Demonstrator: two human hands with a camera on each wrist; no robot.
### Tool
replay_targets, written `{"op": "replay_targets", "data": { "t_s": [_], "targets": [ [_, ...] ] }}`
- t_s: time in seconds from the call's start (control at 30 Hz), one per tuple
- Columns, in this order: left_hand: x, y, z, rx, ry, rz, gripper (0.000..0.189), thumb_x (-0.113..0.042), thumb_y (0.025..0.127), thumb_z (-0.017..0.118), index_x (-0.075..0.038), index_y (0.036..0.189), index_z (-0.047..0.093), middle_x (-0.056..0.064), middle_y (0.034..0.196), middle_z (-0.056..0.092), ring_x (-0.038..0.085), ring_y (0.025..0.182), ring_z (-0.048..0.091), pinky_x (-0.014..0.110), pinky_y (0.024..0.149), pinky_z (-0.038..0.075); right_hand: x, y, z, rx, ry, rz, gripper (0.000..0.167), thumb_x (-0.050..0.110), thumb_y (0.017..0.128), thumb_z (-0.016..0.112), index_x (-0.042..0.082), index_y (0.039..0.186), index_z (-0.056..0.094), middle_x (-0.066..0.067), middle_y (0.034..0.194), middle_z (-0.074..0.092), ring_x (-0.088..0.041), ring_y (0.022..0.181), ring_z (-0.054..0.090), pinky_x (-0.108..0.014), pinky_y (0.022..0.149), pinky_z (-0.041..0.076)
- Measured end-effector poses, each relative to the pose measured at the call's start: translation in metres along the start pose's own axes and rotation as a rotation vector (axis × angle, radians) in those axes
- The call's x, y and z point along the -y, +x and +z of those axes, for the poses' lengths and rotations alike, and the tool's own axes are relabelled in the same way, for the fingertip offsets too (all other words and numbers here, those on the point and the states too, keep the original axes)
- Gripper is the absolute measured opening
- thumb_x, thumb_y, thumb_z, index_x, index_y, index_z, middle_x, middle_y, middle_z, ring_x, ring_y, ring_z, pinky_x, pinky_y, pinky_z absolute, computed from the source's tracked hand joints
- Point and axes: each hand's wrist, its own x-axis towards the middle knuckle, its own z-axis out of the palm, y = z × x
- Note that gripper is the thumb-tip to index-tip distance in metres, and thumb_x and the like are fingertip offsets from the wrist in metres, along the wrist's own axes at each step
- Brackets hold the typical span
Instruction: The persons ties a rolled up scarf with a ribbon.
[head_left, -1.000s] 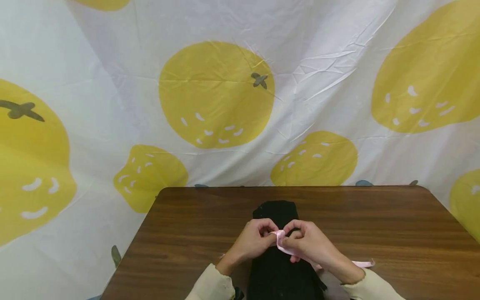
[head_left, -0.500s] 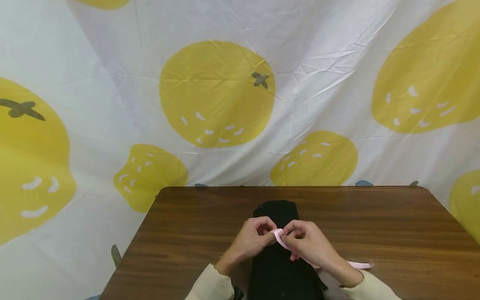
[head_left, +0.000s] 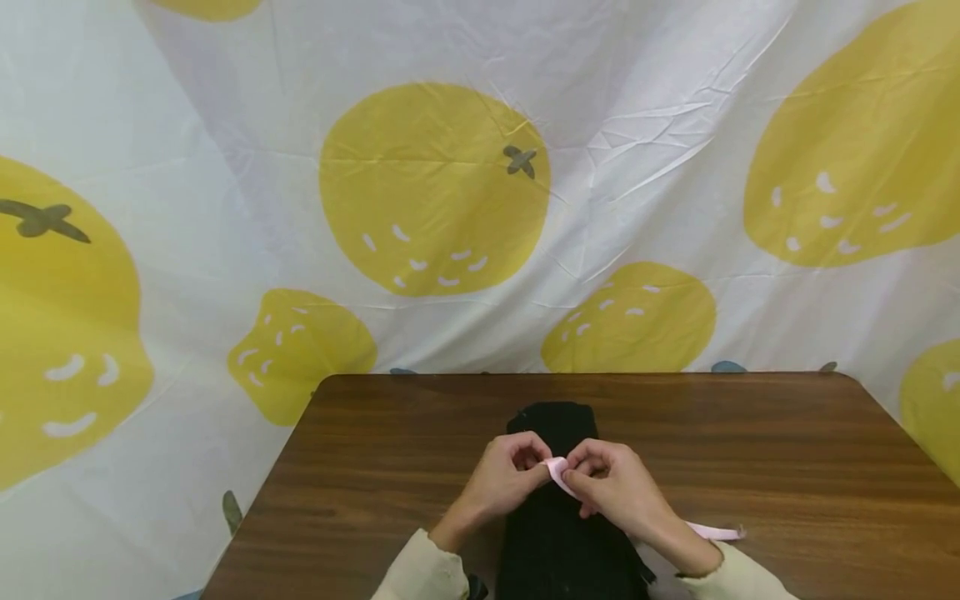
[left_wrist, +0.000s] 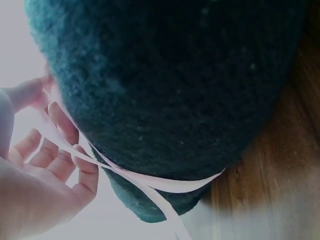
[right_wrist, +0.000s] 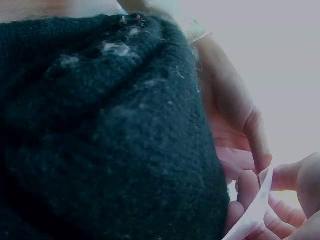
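Note:
A pink satin ribbon (head_left: pixel 556 468) stretches between both hands, above a long bundle of fuzzy black knit fabric (head_left: pixel 573 542). My left hand (head_left: pixel 507 474) pinches it between thumb and curled forefinger. From the other side, my right hand (head_left: pixel 613 485) pinches the ribbon, fingertips close to the left ones. In the left wrist view, the ribbon (left_wrist: pixel 170 185) runs across the dark bundle (left_wrist: pixel 165 100), and one strand hangs off below. A tail of ribbon (head_left: pixel 716 532) shows past the right forearm. Whether there is a knot between the fingertips is hard to see.
The bundle lies lengthwise on a brown wood-grain table (head_left: pixel 390 433). Behind the table's far edge hangs a white cloth (head_left: pixel 465 333) printed with yellow fruit. Something small and dark (head_left: pixel 477 586) shows beside the left sleeve.
The ribbon's fold between the hands has narrowed, and its tail on the right has slid slightly down and left. The left hand has risen very slightly; the bundle is still.

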Motion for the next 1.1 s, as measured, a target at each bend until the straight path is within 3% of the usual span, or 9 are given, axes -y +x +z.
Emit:
{"op": "replay_targets", "data": {
  "t_s": [0.17,0.37,0.6,0.8,1.0,1.1],
  "targets": [
    [0.0063,-0.0009,-0.0001,-0.010,0.002,0.017,0.009,-0.015,0.089,0.073,-0.009,0.086,0.067,-0.002,0.073,0.060,0.006,0.060,0.049,0.018,0.053,0.039,-0.0007,-0.0012,0.0021,-0.019,-0.002,0.005,0.011,0.005,0.089,0.070,-0.002,0.091,0.063,-0.013,0.071,0.065,-0.018,0.048,0.059,-0.033,0.048,0.053],
    [0.0049,-0.0023,0.0026,-0.037,-0.077,0.016,0.006,-0.012,0.088,0.073,-0.009,0.089,0.068,0.004,0.081,0.065,0.008,0.061,0.050,0.018,0.055,0.043,-0.0009,-0.0003,0.0041,-0.002,-0.023,-0.004,0.014,0.008,0.087,0.072,0.000,0.093,0.062,-0.009,0.073,0.064,-0.017,0.050,0.059,-0.035,0.050,0.054],
    [0.0057,-0.0011,0.0029,-0.062,-0.117,0.045,0.009,-0.007,0.087,0.073,-0.006,0.090,0.065,0.006,0.075,0.058,0.009,0.061,0.048,0.017,0.054,0.041,-0.0001,0.0010,0.0042,-0.006,-0.046,-0.009,0.012,0.009,0.087,0.073,0.000,0.091,0.065,-0.007,0.073,0.065,-0.017,0.052,0.060,-0.036,0.051,0.054],
    [0.0057,0.0002,-0.0003,-0.020,-0.097,0.057,0.010,-0.002,0.087,0.068,-0.006,0.096,0.071,0.009,0.084,0.067,0.005,0.063,0.050,0.017,0.059,0.044,-0.0001,0.0011,0.0027,-0.016,-0.056,-0.024,0.013,0.010,0.090,0.072,0.003,0.089,0.061,-0.007,0.070,0.064,-0.020,0.048,0.060,-0.031,0.048,0.050],
    [0.0090,0.0001,-0.0028,0.026,-0.183,0.011,0.007,-0.003,0.088,0.070,-0.002,0.095,0.071,0.014,0.092,0.069,0.004,0.066,0.056,0.018,0.064,0.050,0.0004,-0.0003,0.0026,-0.051,-0.036,-0.025,0.012,0.008,0.090,0.068,0.003,0.090,0.057,-0.008,0.071,0.064,-0.021,0.048,0.061,-0.028,0.046,0.047],
    [0.0103,-0.0001,-0.0037,0.033,-0.181,0.009,0.007,-0.006,0.088,0.072,-0.003,0.095,0.070,0.013,0.093,0.068,0.004,0.067,0.055,0.018,0.064,0.049,0.0004,-0.0004,0.0038,-0.070,-0.041,-0.015,0.012,0.006,0.090,0.067,0.003,0.091,0.055,-0.008,0.071,0.065,-0.021,0.048,0.061,-0.028,0.046,0.046]
  ]
}}
